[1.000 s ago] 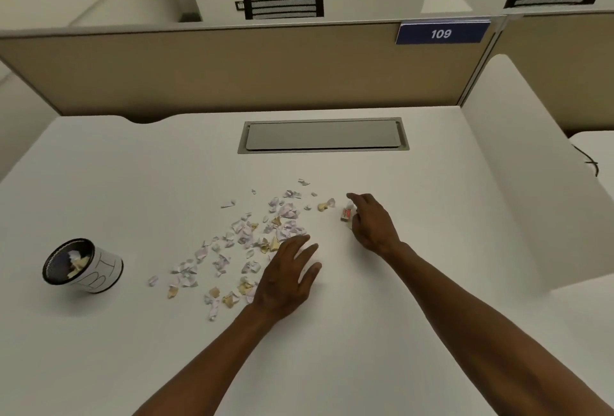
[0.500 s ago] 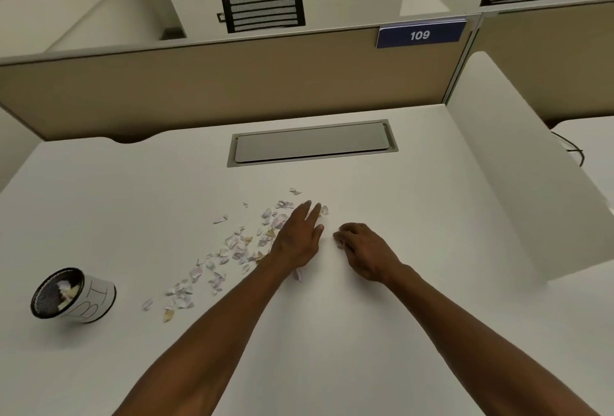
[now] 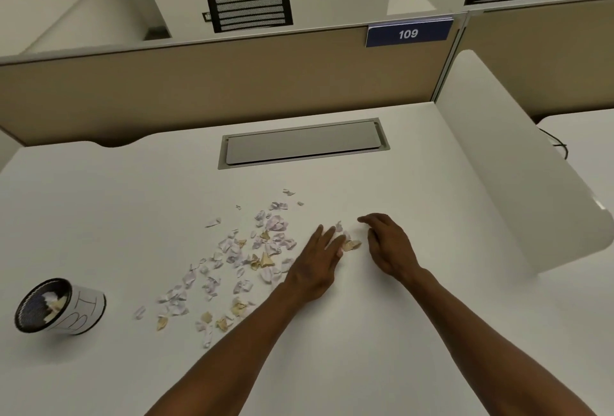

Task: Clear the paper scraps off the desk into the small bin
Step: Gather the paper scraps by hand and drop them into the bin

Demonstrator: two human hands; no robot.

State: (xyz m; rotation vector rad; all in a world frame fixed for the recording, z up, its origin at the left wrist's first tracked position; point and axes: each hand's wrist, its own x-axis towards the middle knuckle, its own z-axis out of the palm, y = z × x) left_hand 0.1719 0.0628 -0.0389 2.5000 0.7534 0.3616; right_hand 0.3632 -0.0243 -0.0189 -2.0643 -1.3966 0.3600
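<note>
Lying in a loose diagonal band across the middle of the white tabletop (image 3: 365, 332), the paper scraps (image 3: 239, 259) run from near the cable hatch (image 3: 304, 144) down toward the small bin (image 3: 59, 306). Most are pale lilac or white, with a few tan ones mixed in. A small cluster of them (image 3: 349, 243) sits apart at the right end of the band, and both hands have gone there, probably because the strays furthest from the bin are best herded in first.

The left hand (image 3: 317, 264) rests flat on the tabletop with its fingers (image 3: 329, 239) straight and together, touching the cluster; it looks set as a backstop or scoop. The right hand (image 3: 388, 244) stands just beside the cluster on the other side, its fingers (image 3: 368, 219) loosely curved over the surface and gripping nothing that I can see, so the two hands bracket the pieces between them.

The bin stands at the left, well apart from the hands, with some scraps already inside it, so the task seems barely underway.

A tan partition (image 3: 216, 83) bearing a blue 109 plate (image 3: 408, 33) closes the back.
</note>
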